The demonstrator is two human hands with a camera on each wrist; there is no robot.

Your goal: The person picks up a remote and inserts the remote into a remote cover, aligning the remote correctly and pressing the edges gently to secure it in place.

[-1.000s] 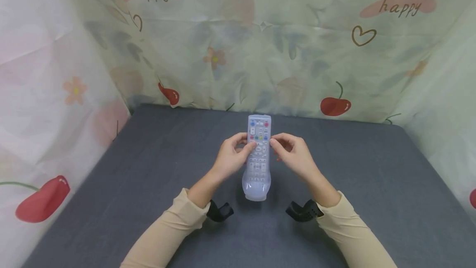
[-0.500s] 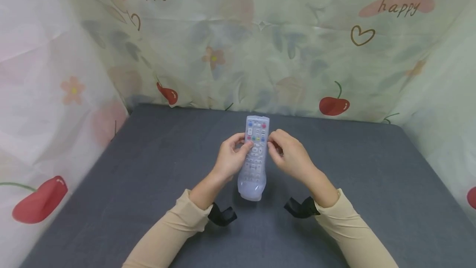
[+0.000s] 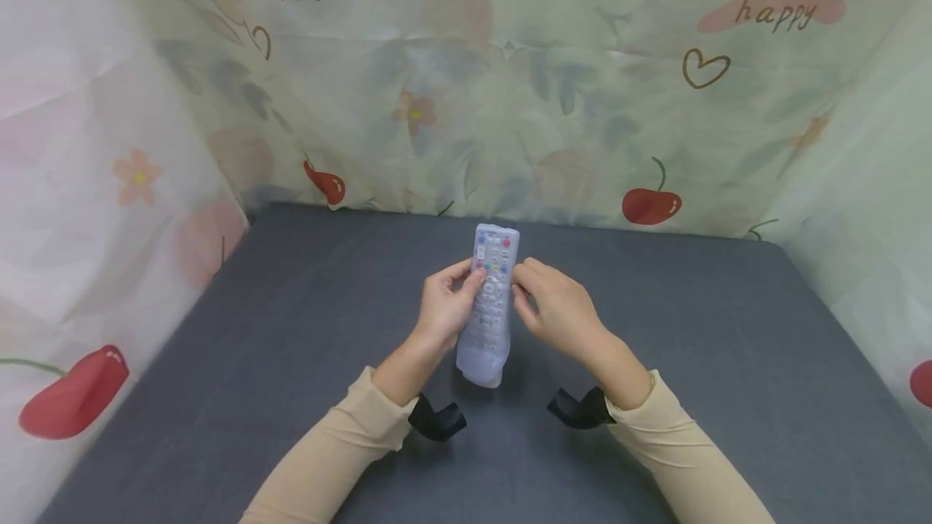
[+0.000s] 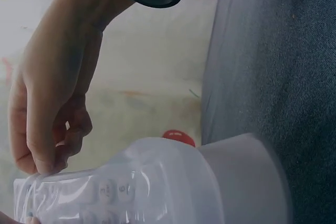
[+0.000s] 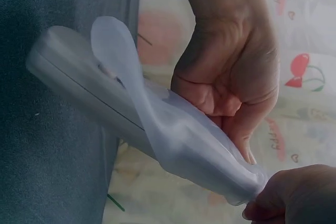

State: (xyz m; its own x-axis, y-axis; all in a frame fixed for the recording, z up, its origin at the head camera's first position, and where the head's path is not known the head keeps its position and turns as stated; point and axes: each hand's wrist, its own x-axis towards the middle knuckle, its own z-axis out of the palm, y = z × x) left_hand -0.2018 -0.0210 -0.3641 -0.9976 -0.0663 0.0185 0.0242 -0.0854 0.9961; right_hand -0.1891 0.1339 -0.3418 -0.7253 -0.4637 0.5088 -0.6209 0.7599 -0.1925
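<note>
A remote control (image 3: 492, 297) with small coloured buttons is held up over the table, wearing a translucent silicone cover (image 3: 480, 366). My left hand (image 3: 446, 306) grips its left side, thumb on the button face. On the other side my right hand (image 3: 561, 306) pinches the cover's edge between thumb and curled fingers. In the right wrist view the cover's loose end (image 5: 113, 40) stands away from the remote's bare pale body (image 5: 79, 82). The left wrist view shows the remote's bare end (image 4: 247, 166) sticking out beyond the cover, with the right hand (image 4: 47, 87) at the far end.
A dark grey cloth-covered table (image 3: 328, 289) lies beneath the hands. Printed curtains (image 3: 502, 103) with cherries and hearts enclose it at the back and sides. Black straps (image 3: 437, 419) hang from both wrists.
The remote has shifted left and tilted, its lower end swinging left. My right hand has followed it left and turned so its back shows more. The left hand keeps its grip.
</note>
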